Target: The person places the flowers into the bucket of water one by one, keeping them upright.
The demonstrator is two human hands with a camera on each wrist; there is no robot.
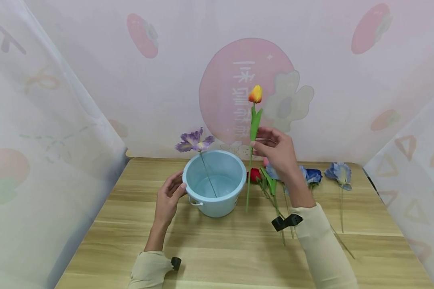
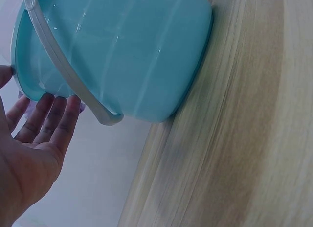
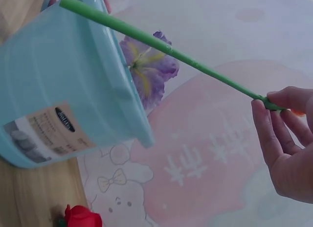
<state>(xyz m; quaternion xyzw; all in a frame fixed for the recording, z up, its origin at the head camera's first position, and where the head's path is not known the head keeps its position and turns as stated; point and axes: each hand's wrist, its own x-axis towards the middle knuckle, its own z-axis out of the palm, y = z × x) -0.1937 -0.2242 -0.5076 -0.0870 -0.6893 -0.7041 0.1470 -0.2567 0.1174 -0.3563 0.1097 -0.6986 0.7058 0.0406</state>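
A light blue bucket (image 1: 218, 206) with a white handle (image 2: 63, 65) stands upright on the wooden table. One purple iris (image 1: 194, 141) leans inside it, its bloom above the rim. My left hand (image 1: 169, 198) touches the bucket's rim from the left with fairly straight, relaxed fingers; the left wrist view shows their tips against its outside. To the bucket's right, my right hand (image 1: 276, 150) pinches a yellow-orange tulip (image 1: 255, 94) between thumb and fingertips. The tulip is upright, its green stem (image 3: 166, 48) hanging beside the bucket, outside the rim. Its bloom is mostly hidden in the right wrist view.
Right of the bucket lie a red rose (image 1: 254, 175), blue flowers (image 1: 313, 176) and several stems, partly behind my right forearm. A pale blue iris (image 1: 339, 173) lies farther right. A printed curtain (image 1: 181, 80) hangs at the table's back edge.
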